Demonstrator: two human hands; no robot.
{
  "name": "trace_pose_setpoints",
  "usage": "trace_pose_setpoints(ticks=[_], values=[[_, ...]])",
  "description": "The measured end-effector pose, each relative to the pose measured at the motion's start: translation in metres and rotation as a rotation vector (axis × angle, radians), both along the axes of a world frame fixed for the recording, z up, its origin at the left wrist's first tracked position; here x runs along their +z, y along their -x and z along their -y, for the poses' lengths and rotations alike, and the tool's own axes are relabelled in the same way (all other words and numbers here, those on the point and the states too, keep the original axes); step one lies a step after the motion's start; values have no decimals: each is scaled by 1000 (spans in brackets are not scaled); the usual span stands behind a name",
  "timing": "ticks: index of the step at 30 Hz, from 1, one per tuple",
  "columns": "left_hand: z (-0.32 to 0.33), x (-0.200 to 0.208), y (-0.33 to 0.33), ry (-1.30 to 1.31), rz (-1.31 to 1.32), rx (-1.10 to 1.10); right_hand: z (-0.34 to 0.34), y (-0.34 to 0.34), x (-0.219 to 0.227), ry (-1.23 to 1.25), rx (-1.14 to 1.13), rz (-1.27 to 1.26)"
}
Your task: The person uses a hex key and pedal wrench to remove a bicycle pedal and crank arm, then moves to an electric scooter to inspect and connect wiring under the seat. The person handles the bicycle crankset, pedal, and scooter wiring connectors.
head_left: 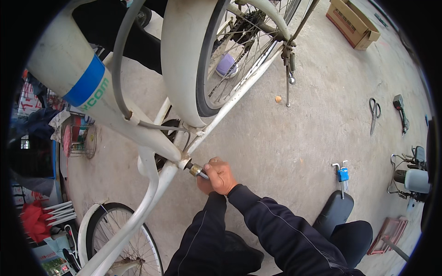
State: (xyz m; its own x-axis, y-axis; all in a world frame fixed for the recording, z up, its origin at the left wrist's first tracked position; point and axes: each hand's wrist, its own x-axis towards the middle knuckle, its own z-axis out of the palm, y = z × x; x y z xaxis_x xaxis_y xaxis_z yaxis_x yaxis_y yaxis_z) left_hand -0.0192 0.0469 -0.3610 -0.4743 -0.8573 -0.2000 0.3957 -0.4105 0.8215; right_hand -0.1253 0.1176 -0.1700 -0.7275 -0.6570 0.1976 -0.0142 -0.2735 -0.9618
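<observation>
A white bicycle frame (152, 193) tilts across my left side, its rear wheel (209, 69) at the top and its front wheel (124, 239) at the lower left. Both my hands are together at the bottom bracket (183, 162). My right hand (222, 176) is closed around a short metal tool (196, 170) with a brass-coloured collar, whose end meets the bottom bracket; its exact kind is hidden by my grip. Just under it, my left hand (204, 186) is closed too, mostly covered by the right, and seems to grip the same tool.
On the concrete floor to the right lie scissors (374, 110), a dark green handheld tool (402, 113) and a blue hex key set (343, 175) by a black pad (337, 211). A cardboard box (353, 24) stands top right. Behind the wheel shows another person's purple shoe (227, 66).
</observation>
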Motion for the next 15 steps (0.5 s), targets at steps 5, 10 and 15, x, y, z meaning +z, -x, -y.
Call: trace_pose_setpoints(ticks=[5,10,15], values=[[-7,19,1,93,280,30,-4,-5,-6,-43,79,208],[-15,45,13,65,302,61,-1,-3,-9,21,57,110],[-11,59,14,-81,147,26,2,4,-19,42,-11,-251]])
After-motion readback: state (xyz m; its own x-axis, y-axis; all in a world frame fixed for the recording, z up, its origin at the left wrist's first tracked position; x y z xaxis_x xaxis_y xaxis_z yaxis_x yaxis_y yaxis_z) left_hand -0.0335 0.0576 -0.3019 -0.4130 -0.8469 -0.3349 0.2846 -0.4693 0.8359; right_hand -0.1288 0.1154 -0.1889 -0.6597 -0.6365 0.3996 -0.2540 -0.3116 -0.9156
